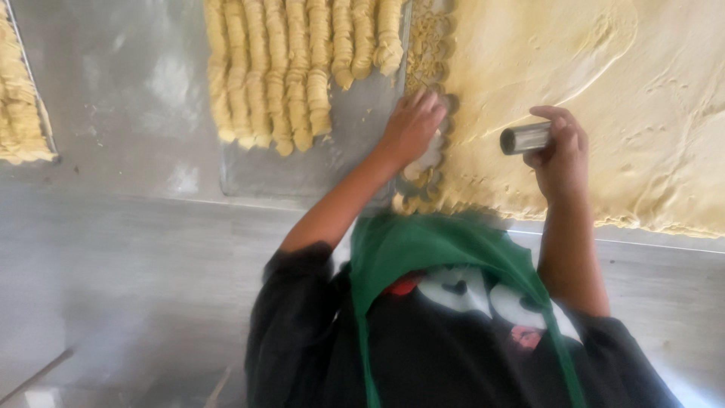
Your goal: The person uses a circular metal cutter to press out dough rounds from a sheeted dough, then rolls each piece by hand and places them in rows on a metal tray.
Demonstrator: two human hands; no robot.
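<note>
Nearest the camera hangs a green apron (423,249) over a black top; beyond it the steel desk (128,249) carries everything; the right hand (560,151) is curled tight around a small metal cylinder cutter (525,138), held just above the rolled dough sheet (604,91); the left hand (411,125), fingers loosely bent, presses on cut dough rounds (427,162) at the sheet's edge; farther off, a tray (302,166) holds rows of stacked dough pieces (302,68).
</note>
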